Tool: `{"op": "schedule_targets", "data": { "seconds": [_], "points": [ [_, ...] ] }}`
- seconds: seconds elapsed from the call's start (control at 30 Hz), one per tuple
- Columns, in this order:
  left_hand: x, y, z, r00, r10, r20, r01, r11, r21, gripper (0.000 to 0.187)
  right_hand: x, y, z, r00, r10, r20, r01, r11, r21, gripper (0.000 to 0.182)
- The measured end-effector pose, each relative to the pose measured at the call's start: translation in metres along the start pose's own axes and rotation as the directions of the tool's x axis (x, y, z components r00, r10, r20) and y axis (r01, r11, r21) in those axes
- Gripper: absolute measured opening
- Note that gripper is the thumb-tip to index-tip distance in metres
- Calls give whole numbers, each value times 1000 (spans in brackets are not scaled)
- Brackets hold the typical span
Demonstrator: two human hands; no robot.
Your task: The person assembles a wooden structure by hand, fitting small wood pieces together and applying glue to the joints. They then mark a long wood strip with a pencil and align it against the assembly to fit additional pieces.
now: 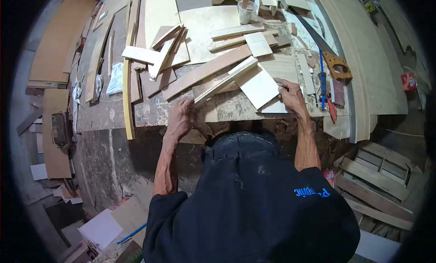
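My left hand [182, 114] is closed at the lower end of a narrow pale wood strip [225, 80], which slants up to the right over the bench edge. My right hand [293, 98] pinches the right corner of a square white-faced board [258, 87]. The board's upper left edge meets the strip near the strip's far end. Beneath the board, part of another pale panel [275, 107] shows close to my right fingers. A longer brown plank [206, 74] lies just beyond the strip.
Stacked offcuts [163, 49] lie at the left of the workbench [150, 114]. Along the right are a handsaw [337, 65], a blue bar-shaped tool [323, 81] and red-handled pliers [332, 111]. A plastic cup [245, 13] stands at the back. Scrap wood [377, 176] covers the floor at right.
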State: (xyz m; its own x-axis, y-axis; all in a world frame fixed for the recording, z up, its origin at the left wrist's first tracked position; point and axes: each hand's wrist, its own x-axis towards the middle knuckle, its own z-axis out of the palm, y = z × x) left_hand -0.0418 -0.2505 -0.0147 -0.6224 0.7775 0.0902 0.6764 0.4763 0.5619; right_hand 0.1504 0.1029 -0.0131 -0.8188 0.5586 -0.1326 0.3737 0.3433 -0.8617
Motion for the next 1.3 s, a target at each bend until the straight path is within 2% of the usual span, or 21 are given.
{"op": "schedule_targets", "data": {
  "seconds": [0.07,0.1,0.2,0.23,0.33,0.37,0.4,0.5,0.6,0.63,0.73,0.77,0.87,0.9,0.97,1.03,1.07,1.13,1.17,1.27,1.3],
  "points": [
    [0,-3,2,1000,13,-12,-14,1000,-22,35,-1,4,-1,998,60,26,-61,998,24,35],
    [-2,-3,1,998,33,-51,-36,998,-51,35,-9,-27,-5,974,225,22,-225,974,23,33],
    [-6,-10,2,982,78,-174,-96,990,-99,36,-11,-18,-5,972,237,3,-231,945,232,32],
    [-8,-14,3,972,90,-216,-115,987,-109,36,-12,-17,-6,963,269,20,-265,931,250,32],
    [-4,-11,-8,991,-48,-128,16,971,-239,34,-10,-12,4,965,261,32,-254,897,361,32],
    [0,0,-16,983,-173,-56,149,944,-293,32,-9,-11,10,960,274,56,-273,873,405,32],
    [3,0,-19,983,-168,-73,143,953,-265,31,-13,-30,15,943,327,65,-327,867,375,32],
    [15,6,-29,981,-119,-152,92,981,-170,31,-8,-28,33,966,254,46,-252,889,382,33],
    [25,-7,-34,944,-330,5,301,855,-423,36,-6,-31,39,958,282,45,-274,866,418,33],
    [31,-10,-39,911,-401,100,410,846,-340,44,-3,-28,43,971,238,15,-221,876,429,33],
    [40,-11,-34,987,-132,-97,104,963,-250,49,1,-31,50,977,212,-19,-180,872,456,34],
    [40,-10,-36,983,-174,-60,156,961,-230,53,2,-33,53,982,187,-19,-161,890,427,34],
    [53,-15,-29,987,-114,-113,80,960,-270,52,4,-43,66,984,174,-29,-147,899,413,34],
    [57,-18,-27,976,-217,-18,202,932,-302,57,6,-40,73,985,168,-46,-128,878,462,34],
    [67,-37,-12,986,-158,-58,146,972,-183,57,-2,-49,73,980,177,-93,-119,890,439,33],
    [67,-35,-12,987,-24,-157,17,999,-46,57,-3,-44,73,978,139,-157,-60,903,426,34],
    [65,-34,-12,986,-12,-164,13,1000,4,57,-7,-43,68,973,164,-163,-79,899,431,33],
    [60,-28,-15,985,11,-172,8,994,109,56,-11,-44,61,970,145,-197,-40,889,457,33],
    [60,-24,-16,990,-100,-103,111,989,98,57,-7,-42,59,960,181,-212,-68,890,451,33],
    [67,-26,-13,980,-72,-187,129,942,310,56,-2,-40,54,977,97,-190,-5,899,438,34],
    [70,-9,-18,967,-162,-195,224,907,356,57,-1,-47,54,976,108,-187,-8,882,472,35]
  ]
}}
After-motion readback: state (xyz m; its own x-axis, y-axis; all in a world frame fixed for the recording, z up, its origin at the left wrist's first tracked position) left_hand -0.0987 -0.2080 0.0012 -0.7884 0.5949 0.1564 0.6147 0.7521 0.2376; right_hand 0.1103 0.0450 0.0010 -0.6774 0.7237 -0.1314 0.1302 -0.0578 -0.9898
